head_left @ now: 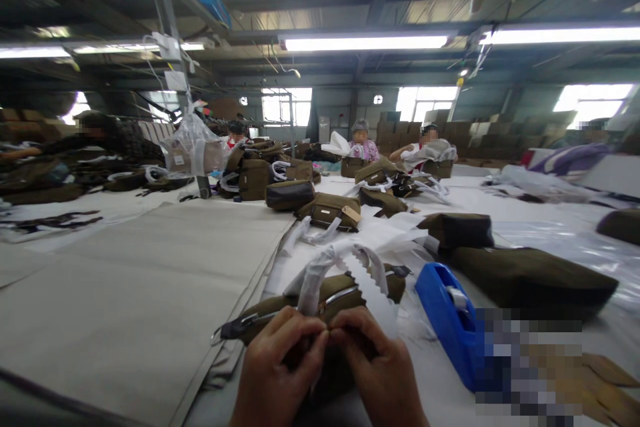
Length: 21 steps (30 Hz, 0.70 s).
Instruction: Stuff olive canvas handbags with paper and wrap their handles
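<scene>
Both my hands meet over an olive-green zippered bag (340,290) that lies in front of me, its handles wrapped in white paper. My left hand (283,360) is closed in a pinch, and its fingertips touch those of my right hand (375,360), which is pinched too. Whatever sits between the fingertips is too small to make out. A strip of white paper with a zigzag edge (367,287) sticks up behind my right hand. Right of the bag stands a blue tape dispenser (445,320) with a roll in it.
Large grey-beige sheets (125,293) cover the table's left side. More olive bags (330,210) stand further back, and a big one (535,280) lies at right near clear plastic (560,240). Several people work across the table. A blurred patch hides the lower right.
</scene>
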Each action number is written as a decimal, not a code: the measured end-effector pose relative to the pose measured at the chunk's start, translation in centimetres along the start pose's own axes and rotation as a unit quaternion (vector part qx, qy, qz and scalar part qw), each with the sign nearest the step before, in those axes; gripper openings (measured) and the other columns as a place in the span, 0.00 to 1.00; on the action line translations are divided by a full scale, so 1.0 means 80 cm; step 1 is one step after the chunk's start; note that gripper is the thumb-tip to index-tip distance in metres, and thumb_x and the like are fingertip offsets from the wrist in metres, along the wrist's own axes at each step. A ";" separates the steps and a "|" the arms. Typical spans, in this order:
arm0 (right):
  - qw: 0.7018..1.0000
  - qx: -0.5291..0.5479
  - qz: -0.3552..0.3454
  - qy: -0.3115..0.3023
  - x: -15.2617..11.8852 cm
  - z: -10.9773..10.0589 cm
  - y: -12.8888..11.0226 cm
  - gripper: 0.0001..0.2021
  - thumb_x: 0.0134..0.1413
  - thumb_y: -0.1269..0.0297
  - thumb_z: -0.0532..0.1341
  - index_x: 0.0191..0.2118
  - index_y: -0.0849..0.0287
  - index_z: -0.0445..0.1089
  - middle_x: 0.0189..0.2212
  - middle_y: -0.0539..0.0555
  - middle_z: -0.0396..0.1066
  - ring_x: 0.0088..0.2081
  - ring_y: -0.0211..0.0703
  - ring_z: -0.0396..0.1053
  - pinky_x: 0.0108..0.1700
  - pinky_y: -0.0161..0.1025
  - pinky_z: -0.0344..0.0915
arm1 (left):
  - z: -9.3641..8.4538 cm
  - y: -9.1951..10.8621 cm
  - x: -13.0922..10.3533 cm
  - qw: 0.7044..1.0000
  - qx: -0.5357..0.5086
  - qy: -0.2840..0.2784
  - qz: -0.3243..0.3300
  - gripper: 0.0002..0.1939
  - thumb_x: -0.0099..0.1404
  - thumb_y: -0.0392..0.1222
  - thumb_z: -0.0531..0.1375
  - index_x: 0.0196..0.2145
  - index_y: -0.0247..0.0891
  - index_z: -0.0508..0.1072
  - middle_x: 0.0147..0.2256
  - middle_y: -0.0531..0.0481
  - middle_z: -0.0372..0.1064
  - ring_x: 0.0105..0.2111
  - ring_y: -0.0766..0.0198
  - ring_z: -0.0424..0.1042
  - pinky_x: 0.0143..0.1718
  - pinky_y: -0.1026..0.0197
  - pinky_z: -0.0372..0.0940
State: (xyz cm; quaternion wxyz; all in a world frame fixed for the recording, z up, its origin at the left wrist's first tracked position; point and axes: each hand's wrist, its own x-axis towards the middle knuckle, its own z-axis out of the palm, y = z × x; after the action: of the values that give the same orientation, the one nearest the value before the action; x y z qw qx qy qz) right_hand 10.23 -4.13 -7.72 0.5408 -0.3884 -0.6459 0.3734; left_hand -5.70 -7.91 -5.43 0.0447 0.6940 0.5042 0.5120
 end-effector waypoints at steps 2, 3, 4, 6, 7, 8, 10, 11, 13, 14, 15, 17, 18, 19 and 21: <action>1.000 -0.009 0.013 0.004 -0.004 -0.003 0.010 0.09 0.56 0.57 0.67 0.41 0.52 0.76 0.36 0.49 0.78 0.36 0.43 0.75 0.41 0.34 0.71 | -0.005 -0.004 -0.005 1.000 0.000 0.024 -0.006 0.06 0.68 0.39 0.63 0.42 0.48 0.77 0.36 0.56 0.74 0.34 0.69 0.75 0.36 0.71 0.70; 1.000 -0.014 0.022 0.015 -0.008 -0.004 0.016 0.12 0.57 0.56 0.66 0.45 0.52 0.74 0.37 0.50 0.78 0.36 0.44 0.76 0.42 0.35 0.72 | -0.008 -0.006 -0.008 0.998 0.004 0.054 -0.019 0.08 0.69 0.41 0.63 0.45 0.49 0.76 0.40 0.55 0.74 0.35 0.69 0.76 0.36 0.70 0.70; 0.999 -0.023 0.031 0.027 -0.012 -0.004 0.021 0.14 0.57 0.55 0.65 0.47 0.52 0.73 0.38 0.51 0.78 0.35 0.44 0.76 0.41 0.36 0.72 | -0.011 -0.008 -0.012 0.995 0.009 0.091 -0.040 0.10 0.69 0.42 0.62 0.48 0.50 0.75 0.44 0.55 0.74 0.36 0.68 0.75 0.37 0.70 0.70; 0.997 -0.052 0.038 0.033 -0.021 -0.002 0.031 0.17 0.58 0.54 0.64 0.51 0.52 0.71 0.33 0.51 0.77 0.31 0.45 0.75 0.37 0.38 0.73 | -0.016 -0.010 -0.021 0.983 0.010 0.158 -0.096 0.11 0.71 0.46 0.60 0.50 0.49 0.74 0.48 0.53 0.73 0.37 0.67 0.76 0.36 0.69 0.71; 0.997 -0.070 0.036 0.020 -0.024 0.000 0.035 0.19 0.58 0.55 0.64 0.53 0.52 0.70 0.30 0.50 0.76 0.29 0.46 0.74 0.35 0.39 0.72 | -0.017 -0.012 -0.025 0.978 0.006 0.170 -0.122 0.11 0.72 0.48 0.59 0.50 0.49 0.74 0.49 0.52 0.73 0.37 0.66 0.76 0.36 0.68 0.71; 0.996 -0.085 0.033 0.002 -0.027 0.003 0.038 0.23 0.57 0.56 0.65 0.57 0.52 0.68 0.27 0.50 0.75 0.28 0.46 0.73 0.34 0.40 0.72 | -0.016 -0.012 -0.029 0.975 0.001 0.169 -0.142 0.12 0.72 0.49 0.58 0.50 0.48 0.75 0.48 0.52 0.75 0.39 0.64 0.77 0.38 0.66 0.72; 0.994 -0.094 0.028 -0.044 -0.030 0.011 0.040 0.30 0.55 0.59 0.66 0.64 0.50 0.62 0.31 0.50 0.77 0.29 0.46 0.74 0.36 0.40 0.73 | -0.014 -0.015 -0.035 0.977 -0.001 0.138 -0.162 0.14 0.71 0.51 0.58 0.50 0.48 0.75 0.48 0.52 0.77 0.42 0.62 0.78 0.44 0.64 0.72; 0.994 -0.087 0.031 -0.060 -0.031 0.015 0.038 0.33 0.54 0.61 0.66 0.65 0.49 0.59 0.36 0.51 0.78 0.32 0.46 0.75 0.39 0.40 0.73 | -0.013 -0.016 -0.037 0.980 0.003 0.121 -0.161 0.14 0.71 0.52 0.58 0.51 0.49 0.75 0.48 0.53 0.78 0.44 0.61 0.78 0.46 0.64 0.72; 0.994 -0.065 0.041 -0.075 -0.029 0.021 0.033 0.33 0.54 0.64 0.65 0.65 0.48 0.57 0.41 0.51 0.78 0.37 0.45 0.76 0.45 0.40 0.73 | -0.012 -0.021 -0.039 0.985 0.023 0.097 -0.140 0.14 0.72 0.51 0.58 0.53 0.51 0.74 0.49 0.56 0.78 0.48 0.61 0.78 0.51 0.64 0.71; 0.994 -0.058 0.047 -0.078 -0.028 0.022 0.029 0.32 0.55 0.66 0.63 0.65 0.48 0.58 0.40 0.50 0.78 0.38 0.44 0.77 0.46 0.39 0.72 | -0.012 -0.025 -0.039 0.988 0.038 0.088 -0.122 0.15 0.72 0.50 0.58 0.53 0.51 0.74 0.49 0.56 0.79 0.49 0.62 0.78 0.51 0.65 0.71; 0.993 -0.058 0.052 -0.085 -0.027 0.022 0.027 0.30 0.55 0.67 0.62 0.63 0.49 0.59 0.38 0.49 0.78 0.38 0.44 0.77 0.45 0.39 0.71 | -0.012 -0.029 -0.039 0.990 0.057 0.078 -0.103 0.15 0.72 0.49 0.58 0.54 0.51 0.73 0.50 0.56 0.79 0.50 0.62 0.78 0.51 0.66 0.72; 0.987 -0.079 0.047 -0.132 -0.027 0.018 0.025 0.25 0.53 0.70 0.62 0.57 0.51 0.66 0.34 0.49 0.77 0.36 0.44 0.76 0.42 0.37 0.70 | -0.014 -0.040 -0.037 0.991 0.093 0.066 -0.063 0.16 0.71 0.47 0.59 0.55 0.50 0.73 0.51 0.55 0.78 0.50 0.61 0.78 0.50 0.65 0.73; 0.981 -0.094 0.035 -0.167 -0.028 0.014 0.027 0.21 0.51 0.72 0.63 0.52 0.52 0.70 0.34 0.49 0.77 0.36 0.44 0.76 0.41 0.36 0.70 | -0.014 -0.045 -0.035 0.991 0.108 0.065 -0.046 0.15 0.71 0.46 0.59 0.55 0.49 0.73 0.51 0.54 0.78 0.50 0.61 0.78 0.50 0.65 0.73; 0.974 -0.108 0.018 -0.198 -0.029 0.009 0.030 0.17 0.50 0.73 0.63 0.47 0.53 0.74 0.35 0.50 0.78 0.37 0.44 0.76 0.41 0.35 0.69 | -0.014 -0.050 -0.033 0.990 0.119 0.067 -0.032 0.15 0.71 0.45 0.59 0.54 0.48 0.73 0.50 0.53 0.78 0.50 0.60 0.79 0.50 0.64 0.74; 0.964 -0.130 -0.014 -0.232 -0.034 -0.001 0.039 0.12 0.49 0.75 0.63 0.39 0.55 0.76 0.35 0.51 0.78 0.38 0.44 0.77 0.40 0.33 0.69 | -0.014 -0.057 -0.030 0.990 0.120 0.069 -0.013 0.14 0.71 0.44 0.58 0.53 0.47 0.74 0.50 0.52 0.78 0.49 0.60 0.78 0.50 0.63 0.74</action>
State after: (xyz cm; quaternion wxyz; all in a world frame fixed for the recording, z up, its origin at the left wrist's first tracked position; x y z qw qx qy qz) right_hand 10.92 -5.31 -11.64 0.3260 -0.3485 -0.8022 0.3587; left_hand -9.44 -7.94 -9.14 -0.0672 0.6509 0.5729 0.4935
